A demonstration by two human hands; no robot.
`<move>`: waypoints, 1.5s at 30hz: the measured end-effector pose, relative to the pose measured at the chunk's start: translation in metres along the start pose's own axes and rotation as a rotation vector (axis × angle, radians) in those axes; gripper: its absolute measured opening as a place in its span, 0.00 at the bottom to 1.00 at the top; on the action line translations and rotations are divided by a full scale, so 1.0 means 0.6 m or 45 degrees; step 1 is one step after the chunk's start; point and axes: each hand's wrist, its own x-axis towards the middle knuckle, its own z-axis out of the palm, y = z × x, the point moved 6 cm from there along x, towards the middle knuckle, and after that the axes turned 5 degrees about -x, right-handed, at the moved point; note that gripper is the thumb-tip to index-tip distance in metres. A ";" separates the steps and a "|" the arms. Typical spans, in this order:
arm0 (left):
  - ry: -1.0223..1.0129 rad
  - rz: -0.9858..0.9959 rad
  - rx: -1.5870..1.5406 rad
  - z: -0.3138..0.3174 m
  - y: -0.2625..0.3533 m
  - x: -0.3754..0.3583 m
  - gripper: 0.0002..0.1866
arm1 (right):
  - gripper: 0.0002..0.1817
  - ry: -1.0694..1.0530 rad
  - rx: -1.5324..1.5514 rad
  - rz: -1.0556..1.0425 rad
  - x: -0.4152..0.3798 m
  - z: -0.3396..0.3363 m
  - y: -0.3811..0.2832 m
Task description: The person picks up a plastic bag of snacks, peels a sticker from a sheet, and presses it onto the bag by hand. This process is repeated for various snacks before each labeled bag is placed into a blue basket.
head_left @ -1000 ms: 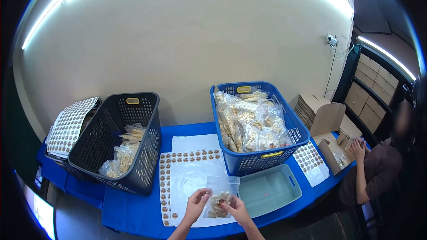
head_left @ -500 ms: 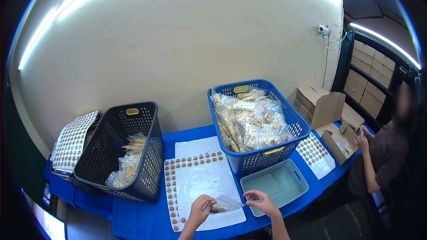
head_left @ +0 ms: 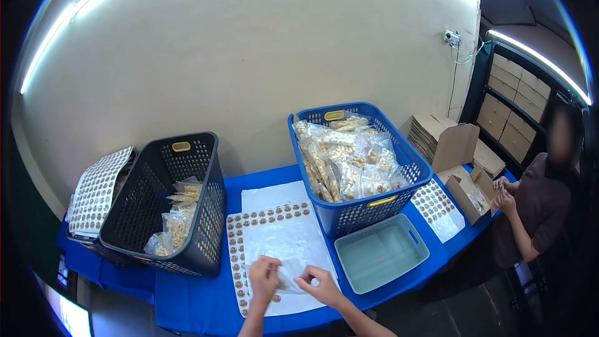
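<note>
Over the front of a sticker sheet (head_left: 281,231) with rows of round brown labels, my left hand (head_left: 264,279) is closed on the left side of a small clear plastic bag (head_left: 286,281). My right hand (head_left: 318,286) is at the bag's right edge, its thumb and index finger pinched on the plastic. The contents of the bag are mostly hidden between the hands. Beyond the sheet to the right stands a blue basket (head_left: 380,211) piled with clear bags of pale curved pieces.
A dark basket (head_left: 215,231) with several filled bags stands left, beside more sticker sheets (head_left: 100,190). Right are a green tray (head_left: 380,253), another label sheet (head_left: 438,209), an open cardboard box (head_left: 458,193) and a person (head_left: 530,212) with both hands raised.
My right hand has moved left, closer to my left hand, and its fingers have closed at the bag's edge. My left hand has shifted slightly left and up. The view has tilted a little.
</note>
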 end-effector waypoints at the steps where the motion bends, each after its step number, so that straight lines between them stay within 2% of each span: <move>1: 0.023 0.012 0.040 -0.013 -0.002 0.005 0.03 | 0.10 -0.050 0.014 0.002 -0.001 0.014 0.000; 3: 0.072 -0.035 0.066 -0.029 0.001 0.004 0.05 | 0.11 -0.119 0.076 0.026 0.000 0.035 -0.009; 6: 0.273 0.015 0.146 -0.056 -0.012 -0.010 0.06 | 0.10 -0.224 -0.066 0.010 0.000 0.051 -0.023; 7: 0.283 -0.082 0.101 -0.067 -0.019 -0.013 0.06 | 0.09 -0.263 -0.088 0.016 -0.004 0.060 -0.018; 10: 0.346 -0.052 0.176 -0.084 -0.033 -0.028 0.06 | 0.08 -0.411 -0.120 0.055 -0.014 0.070 0.011; 11: 0.496 -0.128 0.077 -0.104 -0.053 -0.032 0.08 | 0.08 -0.532 -0.157 0.026 -0.019 0.067 0.028; 12: 0.629 -0.227 -0.010 -0.130 -0.073 -0.032 0.10 | 0.10 -0.539 -0.150 0.007 -0.026 0.057 0.047; 14: 0.671 -0.356 -0.243 -0.167 -0.110 -0.026 0.12 | 0.08 -0.391 -0.049 0.071 -0.035 0.030 0.072; 17: 0.478 -0.415 -0.262 -0.171 -0.106 -0.007 0.12 | 0.07 -0.342 -0.167 0.047 -0.035 -0.003 0.041; 20: 0.061 -0.551 -0.345 -0.112 -0.116 -0.005 0.11 | 0.11 -0.154 -0.321 -0.283 -0.024 -0.010 -0.051; 22: -0.162 -0.710 -0.327 -0.057 -0.098 -0.019 0.10 | 0.15 -0.173 -0.571 -0.487 -0.026 0.007 -0.097; 23: -0.282 -0.712 -0.408 -0.028 -0.097 -0.030 0.09 | 0.16 -0.183 -0.692 -0.575 -0.032 0.017 -0.110; 27: -0.683 -0.807 -0.652 0.046 -0.097 -0.093 0.07 | 0.15 -0.119 -0.730 -0.766 -0.043 0.026 -0.119; 30: -0.896 -0.481 -0.576 0.041 -0.047 -0.100 0.08 | 0.12 -0.491 -0.620 -0.762 -0.042 0.047 -0.123; 31: -0.969 -0.360 -0.556 0.043 -0.033 -0.097 0.08 | 0.09 -0.550 -0.599 -0.847 -0.046 0.054 -0.117; 34: -1.050 -0.568 -0.581 0.049 -0.040 -0.096 0.10 | 0.05 -0.513 -0.431 -0.735 -0.042 0.046 -0.111; 36: -0.705 -0.710 -0.683 0.034 -0.015 -0.070 0.13 | 0.03 -0.271 -0.359 -0.629 -0.027 0.000 -0.118; 37: -0.658 -0.756 -0.858 0.028 0.001 -0.059 0.13 | 0.03 -0.183 -0.339 -0.538 -0.023 -0.024 -0.116; 40: -0.948 -0.463 -0.528 0.030 0.074 -0.054 0.09 | 0.05 0.026 -0.195 -0.317 -0.030 -0.056 -0.101; 41: -0.778 -0.348 -0.351 0.034 0.090 -0.048 0.07 | 0.05 0.042 -0.184 -0.286 -0.031 -0.060 -0.098; 44: -0.584 -0.297 -0.208 0.038 0.071 -0.046 0.06 | 0.09 0.006 -0.083 -0.101 -0.026 -0.062 -0.087; 45: -0.515 -0.189 -0.251 0.038 0.078 -0.042 0.06 | 0.10 -0.010 0.021 -0.024 -0.027 -0.052 -0.061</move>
